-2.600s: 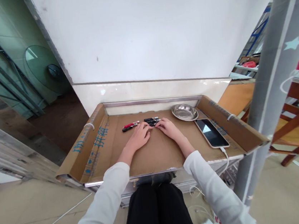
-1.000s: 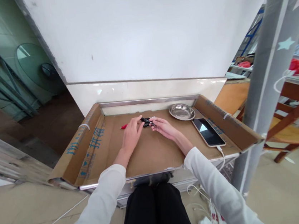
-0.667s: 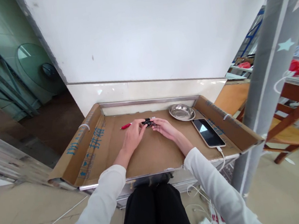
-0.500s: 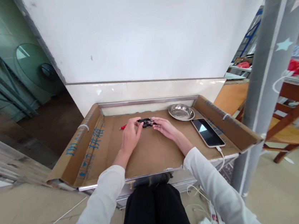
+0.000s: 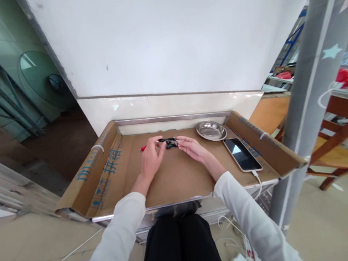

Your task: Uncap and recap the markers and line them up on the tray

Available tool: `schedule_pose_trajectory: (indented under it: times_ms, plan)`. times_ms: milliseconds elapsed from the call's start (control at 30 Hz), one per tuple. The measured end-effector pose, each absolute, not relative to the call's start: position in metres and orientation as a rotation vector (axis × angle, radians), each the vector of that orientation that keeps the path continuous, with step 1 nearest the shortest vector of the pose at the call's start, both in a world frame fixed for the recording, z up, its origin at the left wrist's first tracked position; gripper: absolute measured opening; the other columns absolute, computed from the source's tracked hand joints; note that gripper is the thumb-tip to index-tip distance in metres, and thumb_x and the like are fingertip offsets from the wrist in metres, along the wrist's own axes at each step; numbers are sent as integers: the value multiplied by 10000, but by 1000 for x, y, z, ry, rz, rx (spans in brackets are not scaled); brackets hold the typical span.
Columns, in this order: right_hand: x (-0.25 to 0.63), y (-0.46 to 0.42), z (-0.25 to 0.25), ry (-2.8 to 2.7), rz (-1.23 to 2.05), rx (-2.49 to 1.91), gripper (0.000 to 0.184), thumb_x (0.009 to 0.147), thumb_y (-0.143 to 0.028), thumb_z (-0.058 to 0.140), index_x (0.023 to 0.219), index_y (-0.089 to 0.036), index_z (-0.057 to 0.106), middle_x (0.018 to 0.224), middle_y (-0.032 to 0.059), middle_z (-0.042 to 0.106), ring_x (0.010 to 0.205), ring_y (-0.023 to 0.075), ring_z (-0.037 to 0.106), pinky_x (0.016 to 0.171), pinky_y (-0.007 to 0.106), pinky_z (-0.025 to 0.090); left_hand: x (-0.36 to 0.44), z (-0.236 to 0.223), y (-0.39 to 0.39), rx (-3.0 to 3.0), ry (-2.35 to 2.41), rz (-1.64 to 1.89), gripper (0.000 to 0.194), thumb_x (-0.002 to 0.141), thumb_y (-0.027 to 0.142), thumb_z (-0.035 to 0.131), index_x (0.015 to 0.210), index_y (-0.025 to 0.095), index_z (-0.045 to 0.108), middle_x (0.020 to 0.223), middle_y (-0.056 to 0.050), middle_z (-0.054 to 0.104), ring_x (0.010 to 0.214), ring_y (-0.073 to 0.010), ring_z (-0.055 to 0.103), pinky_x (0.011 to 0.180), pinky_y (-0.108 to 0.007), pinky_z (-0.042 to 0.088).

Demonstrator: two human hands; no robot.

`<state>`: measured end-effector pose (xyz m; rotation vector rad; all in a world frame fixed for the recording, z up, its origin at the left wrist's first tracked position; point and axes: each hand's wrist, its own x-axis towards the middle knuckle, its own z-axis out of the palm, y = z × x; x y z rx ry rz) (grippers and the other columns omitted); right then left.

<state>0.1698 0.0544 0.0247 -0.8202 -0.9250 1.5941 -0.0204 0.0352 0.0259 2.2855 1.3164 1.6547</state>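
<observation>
My left hand (image 5: 152, 157) pinches the left end of a small black assembly (image 5: 171, 142) with some greyish parts, perhaps a toy car chassis. Its exact kind is too small to make out. At the other end, the fingers of my right hand (image 5: 192, 147) are closed on the same piece, which sits between both hands just over the cardboard (image 5: 179, 176). A small red object (image 5: 143, 148) shows beside my left hand, partly hidden behind it.
To the right lie a round shallow metal dish (image 5: 211, 131) and a phone (image 5: 242, 154) with a white cable (image 5: 258, 181) plugged in. Folded cardboard walls rise at the left (image 5: 93, 167) and right (image 5: 263, 143). A grey pole (image 5: 301, 86) stands beyond the right side.
The black assembly tilts slightly differently between my fingers. Both hands stay in nearly the same place, still holding it.
</observation>
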Motion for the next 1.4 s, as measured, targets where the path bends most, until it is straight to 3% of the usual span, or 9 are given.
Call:
schedule_pose_trajectory:
  times_ms: [100, 367, 600, 833, 967, 1167, 1400]
  plan:
    - [173, 58, 22, -893, 1494, -835, 231, 611, -141, 744, 820, -167, 648, 753, -10, 666, 639, 60, 590, 671, 187, 506, -20, 27, 35, 2268, 1295, 1587, 213, 866, 331, 491, 1024, 189, 475, 898, -35, 593, 772, -124, 584, 733, -254, 466]
    - [178, 64, 15, -1007, 1001, -939, 328, 558, -348, 766, 776, -187, 581, 697, -30, 609, 620, 91, 555, 647, 254, 489, -18, 22, 35, 2504, 1000, 883, 109, 842, 255, 462, 935, 229, 512, 877, 0, 607, 769, -146, 584, 740, -284, 459]
    - [175, 60, 16, -1284, 925, -956, 290, 636, -404, 708, 795, -198, 579, 792, 1, 606, 668, 108, 548, 641, 254, 478, -19, 13, 47, 2667, 998, 914, 163, 838, 187, 433, 905, 228, 576, 980, -35, 610, 974, -197, 560, 891, -374, 433]
    - [171, 55, 12, -1548, 887, -960, 212, 703, -372, 655, 815, -198, 605, 833, 11, 612, 739, 118, 557, 668, 244, 452, -21, 8, 51, 2660, 1096, 1021, 220, 829, 131, 414, 941, 213, 584, 1117, -50, 589, 1070, -194, 528, 980, -405, 393]
    - [170, 51, 10, -1759, 795, -977, 119, 746, -303, 611, 810, -203, 622, 839, 15, 629, 790, 130, 580, 737, 265, 448, -22, 8, 51, 2648, 1136, 1033, 237, 827, 118, 404, 964, 205, 577, 1069, -54, 596, 1034, -193, 537, 955, -398, 412]
    - [172, 49, 10, -2030, 562, -1026, 77, 750, -214, 597, 806, -217, 651, 772, 7, 634, 715, 128, 550, 710, 266, 432, -21, 8, 51, 2686, 1137, 1022, 214, 831, 124, 415, 967, 196, 565, 1000, -49, 574, 985, -191, 525, 986, -408, 376]
    - [177, 50, 13, -2106, 428, -1039, 93, 732, -231, 649, 824, -232, 653, 839, 29, 647, 799, 166, 527, 760, 297, 405, -21, 9, 50, 2713, 1088, 955, 145, 853, 261, 481, 955, 204, 567, 993, -57, 548, 974, -210, 510, 916, -395, 413]
